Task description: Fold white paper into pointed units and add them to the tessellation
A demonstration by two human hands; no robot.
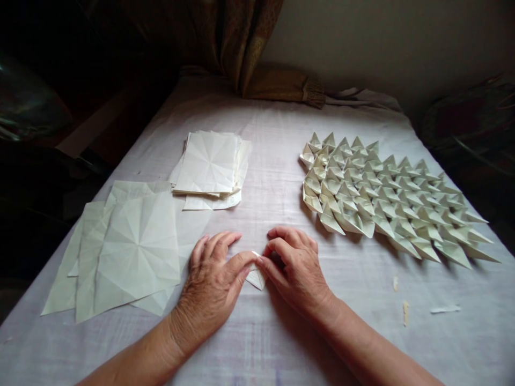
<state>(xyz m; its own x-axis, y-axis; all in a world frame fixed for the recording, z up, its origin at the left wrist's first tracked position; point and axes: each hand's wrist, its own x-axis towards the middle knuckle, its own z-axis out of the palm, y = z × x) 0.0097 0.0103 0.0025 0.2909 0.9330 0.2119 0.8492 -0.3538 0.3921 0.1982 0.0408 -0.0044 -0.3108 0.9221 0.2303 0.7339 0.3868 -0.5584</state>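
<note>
My left hand (211, 281) and my right hand (295, 268) meet over a small folded piece of white paper (256, 277) on the white cloth. Both hands pinch it between thumb and fingers, and most of the piece is hidden under them. Only a pointed corner shows between the thumbs. To the left of my left hand lie several creased square sheets (129, 249), spread flat and overlapping.
A neat stack of creased sheets (211, 166) sits further back at centre. Several finished folded paper pieces (378, 198) lie in rows on the right. Small paper scraps (444, 309) lie near the right front. A brown curtain (257, 64) hangs at the table's far edge.
</note>
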